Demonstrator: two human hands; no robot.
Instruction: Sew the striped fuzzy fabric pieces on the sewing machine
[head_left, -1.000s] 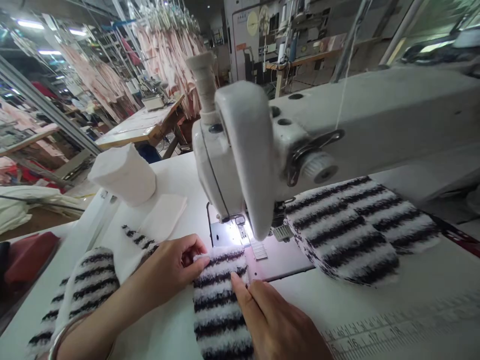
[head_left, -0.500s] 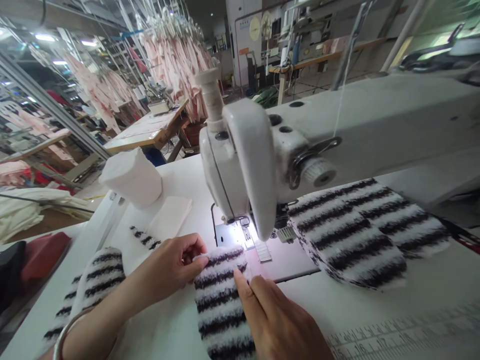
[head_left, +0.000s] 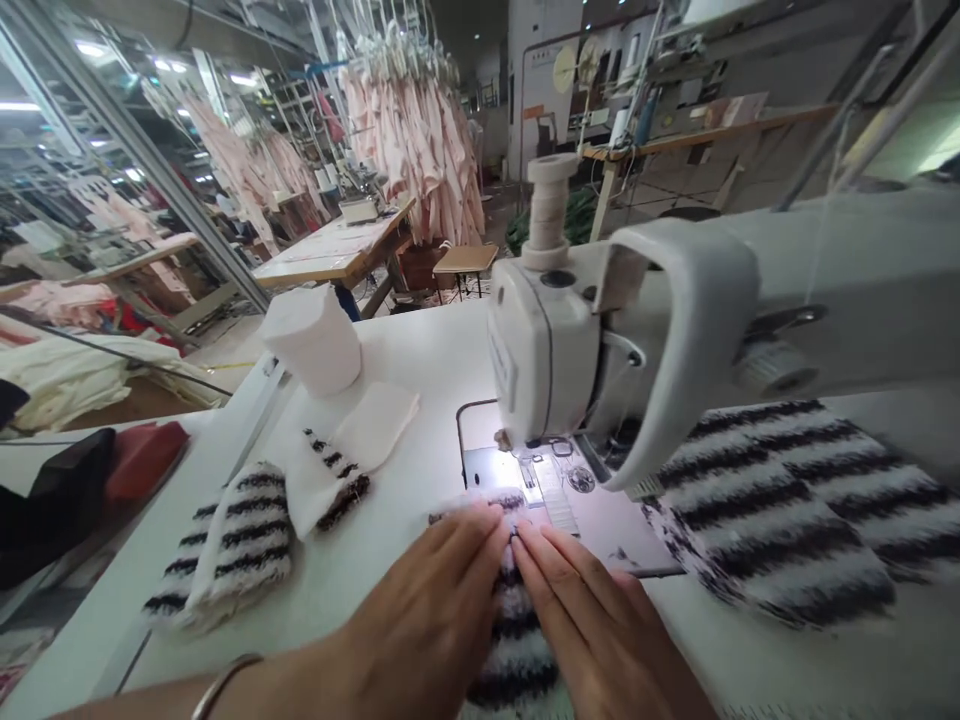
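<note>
Cloth [head_left: 516,660] is fluffy, striped in white and dark, and lies on the worktop [head_left: 356,575], its far edge near the machine [head_left: 534,350]. The left hand [head_left: 431,605] and right hand [head_left: 592,610] rest flat over it, fingers extended.

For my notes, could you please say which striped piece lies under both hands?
The middle striped piece; the left pieces and right pile lie untouched.

Head cam, wearer's POV, facing fwd & dn, close to tbl [head_left: 435,350] & sewing mach. [head_left: 697,330]
</note>
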